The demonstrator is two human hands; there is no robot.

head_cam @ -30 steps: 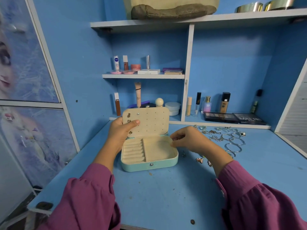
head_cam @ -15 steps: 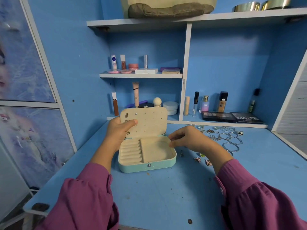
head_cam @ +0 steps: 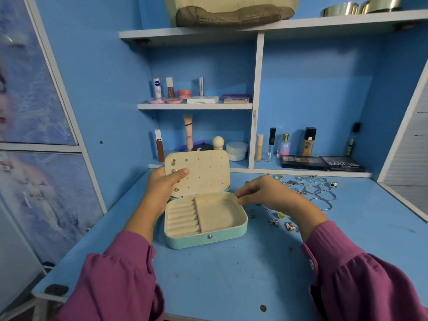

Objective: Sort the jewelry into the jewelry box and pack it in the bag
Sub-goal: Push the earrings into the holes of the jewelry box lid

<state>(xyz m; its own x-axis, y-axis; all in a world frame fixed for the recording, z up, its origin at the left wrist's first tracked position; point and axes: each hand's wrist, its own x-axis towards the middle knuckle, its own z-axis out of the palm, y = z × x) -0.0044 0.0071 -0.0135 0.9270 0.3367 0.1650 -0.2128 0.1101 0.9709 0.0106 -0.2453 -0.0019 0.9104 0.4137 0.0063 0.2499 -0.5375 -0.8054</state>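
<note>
A mint jewelry box (head_cam: 208, 240) lies open on the blue desk (head_cam: 231, 274), showing cream ring rolls and one bare compartment. My left hand (head_cam: 162, 191) grips the left edge of its upright lid (head_cam: 208, 172), thumb on the front; a few stud earrings (head_cam: 173, 162) sit in the lid's holes. My right hand (head_cam: 266, 193) hovers at the box's right rear corner, thumb and fingertips pinched on something tiny, seemingly an earring, mostly hidden. Bangles and chains (head_cam: 322, 193) and small rings (head_cam: 281, 215) lie loose to the right. A beige bag (head_cam: 231, 15) sits on the top shelf.
Cosmetics line the small shelf (head_cam: 194, 105) and the desk's back ledge, with eyeshadow palettes (head_cam: 322, 162) at the right. Metal tins (head_cam: 361, 6) stand on the top shelf. A pictured cabinet panel (head_cam: 34, 112) closes the left side.
Both hands keep their places at the box. The view has drifted slightly, and my right hand's pinch stays by the box's right rear corner.
</note>
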